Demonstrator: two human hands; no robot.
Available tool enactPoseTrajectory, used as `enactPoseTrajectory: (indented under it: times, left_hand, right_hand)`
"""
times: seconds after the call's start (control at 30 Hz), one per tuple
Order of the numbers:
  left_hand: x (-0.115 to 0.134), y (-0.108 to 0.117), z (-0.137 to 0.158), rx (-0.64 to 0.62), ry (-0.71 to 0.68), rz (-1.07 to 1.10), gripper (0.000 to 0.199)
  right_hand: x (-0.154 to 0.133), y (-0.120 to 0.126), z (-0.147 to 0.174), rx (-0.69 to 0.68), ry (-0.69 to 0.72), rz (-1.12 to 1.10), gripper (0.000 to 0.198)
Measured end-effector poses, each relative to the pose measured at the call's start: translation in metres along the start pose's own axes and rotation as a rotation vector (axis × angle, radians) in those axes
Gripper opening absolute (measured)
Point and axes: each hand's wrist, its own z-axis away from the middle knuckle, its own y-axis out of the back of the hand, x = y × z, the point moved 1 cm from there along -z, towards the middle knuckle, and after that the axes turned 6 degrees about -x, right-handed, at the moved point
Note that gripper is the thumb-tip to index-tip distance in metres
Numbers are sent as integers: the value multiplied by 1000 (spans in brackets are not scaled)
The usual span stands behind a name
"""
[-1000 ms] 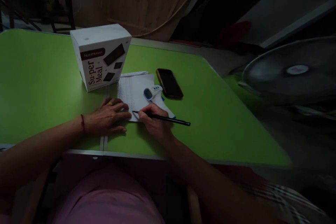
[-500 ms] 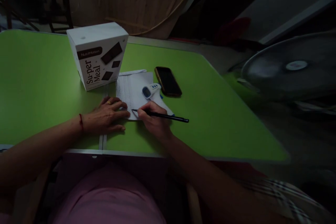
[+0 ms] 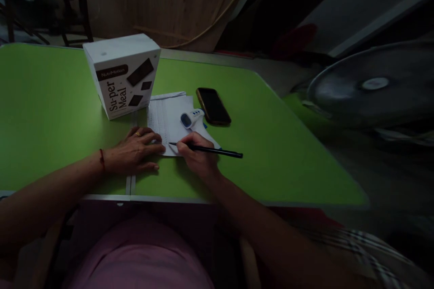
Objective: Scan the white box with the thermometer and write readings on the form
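The white NutriMotion Su-per Meal carton (image 3: 122,76) stands upright with its top closed, contents hidden. Just beside it, a written-on paper sheet (image 3: 172,115) lies on the green tabletop (image 3: 271,162), partly under a thermometer gun (image 3: 191,118); a smartphone (image 3: 214,106) is near. The left hand (image 3: 137,151) lies spread, fingertips at the sheet's edge; the right hand (image 3: 200,156) pinches a black pen (image 3: 220,151), tip at the sheet. Beyond are a dark chair (image 3: 74,13) and wood paneling (image 3: 162,0).

hands (image 3: 137,151) (image 3: 198,156): 2 | pen (image 3: 220,150): 1 | paper sheets (image 3: 171,122): unclear | thermometer (image 3: 193,118): 1 | phone (image 3: 213,106): 1 | box (image 3: 122,81): 1 | table (image 3: 278,158): 1
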Motion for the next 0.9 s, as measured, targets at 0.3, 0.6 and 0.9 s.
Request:
enactPoseTrajectory:
  times: [0.3, 0.6, 0.9]
  left_hand:
    - [1, 1, 0, -5, -1, 7, 45]
    - [0, 0, 0, -2, 1, 10, 45]
    - [0, 1, 0, -16, 6, 10, 46]
  right_hand:
    - [-1, 0, 0, -42, 14, 26, 13]
    - [-1, -1, 0, -38, 19, 40, 13]
    - [0, 2, 0, -9, -6, 54, 16]
